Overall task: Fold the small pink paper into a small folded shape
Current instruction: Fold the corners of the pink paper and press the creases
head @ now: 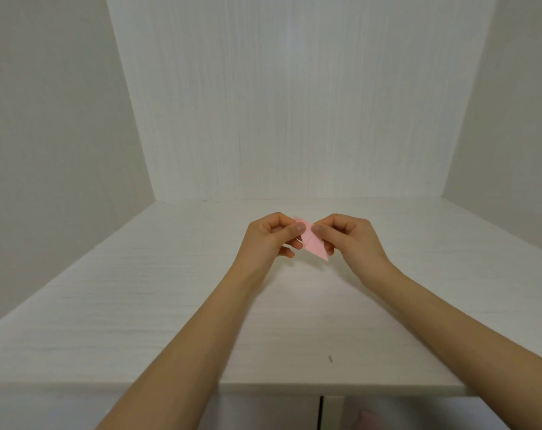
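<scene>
A small pink paper (312, 242), folded into a narrow pointed shape, is held in the air above the white table (170, 290) between both hands. My left hand (271, 237) pinches its upper left part with thumb and forefinger. My right hand (350, 237) pinches its upper right edge, fingers curled behind it. The paper's lower tip points down and to the right, free of both hands. Parts of the paper are hidden behind my fingers.
The white wood-grain table sits in an alcove with a white back panel (294, 103) and side walls. A small dark mark (330, 358) lies near the table's front edge. Cabinet fronts with a dark gap (321, 411) show below the edge.
</scene>
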